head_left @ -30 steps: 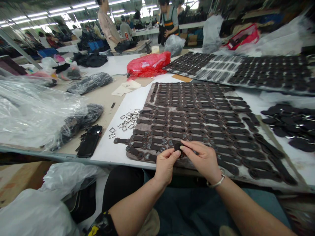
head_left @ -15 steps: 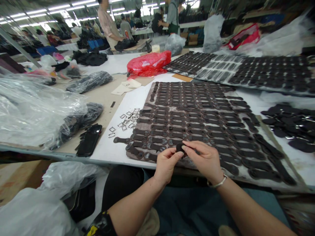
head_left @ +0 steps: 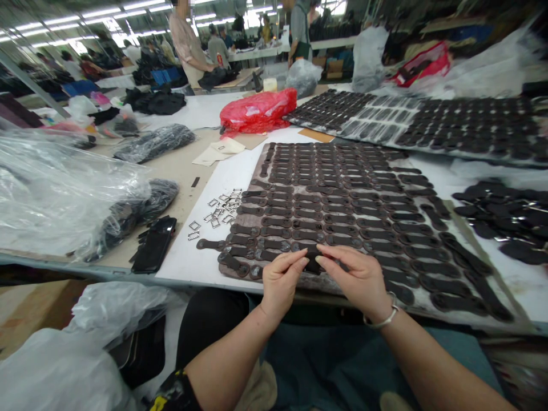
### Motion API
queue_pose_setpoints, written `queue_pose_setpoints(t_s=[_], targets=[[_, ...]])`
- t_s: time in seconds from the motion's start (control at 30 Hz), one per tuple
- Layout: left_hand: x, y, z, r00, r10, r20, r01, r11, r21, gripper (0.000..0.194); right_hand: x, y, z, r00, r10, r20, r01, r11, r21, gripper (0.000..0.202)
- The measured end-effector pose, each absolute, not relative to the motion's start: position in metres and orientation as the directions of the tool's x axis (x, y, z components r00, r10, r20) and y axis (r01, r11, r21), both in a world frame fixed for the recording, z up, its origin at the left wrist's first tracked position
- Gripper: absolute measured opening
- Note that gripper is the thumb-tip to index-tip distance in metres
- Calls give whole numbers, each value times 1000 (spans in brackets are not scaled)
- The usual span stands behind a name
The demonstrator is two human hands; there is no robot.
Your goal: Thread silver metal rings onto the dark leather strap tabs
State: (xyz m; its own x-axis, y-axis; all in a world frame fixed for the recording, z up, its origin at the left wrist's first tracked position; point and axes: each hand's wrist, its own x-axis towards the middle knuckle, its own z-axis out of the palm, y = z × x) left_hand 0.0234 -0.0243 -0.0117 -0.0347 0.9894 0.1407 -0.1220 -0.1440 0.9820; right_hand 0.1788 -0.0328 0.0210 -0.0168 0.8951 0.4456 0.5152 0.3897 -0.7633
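Strap [head_left: 314, 264] now shows wider between left hand [head_left: 279, 281] and right hand [head_left: 358, 279].

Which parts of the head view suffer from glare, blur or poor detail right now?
Head view: ceiling lights burn out white; head view: glare streaks the clear plastic at left; head view: the upper right corner smears; head view: the dark piece between left hand and right hand shows little surface detail.
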Motion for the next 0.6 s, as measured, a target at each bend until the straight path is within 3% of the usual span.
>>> queue_pose_setpoints(t_s=[0.43, 0.6], targets=[[22, -22, -9, 38, 986, 162, -97, -158, 983, 19, 180, -32, 22, -63, 890, 452, 502, 420, -756, 18], [24, -23, -10, 47, 996, 71, -119, -65, 991, 24, 180, -33, 21, -68, 893, 446, 522, 412, -746, 18]])
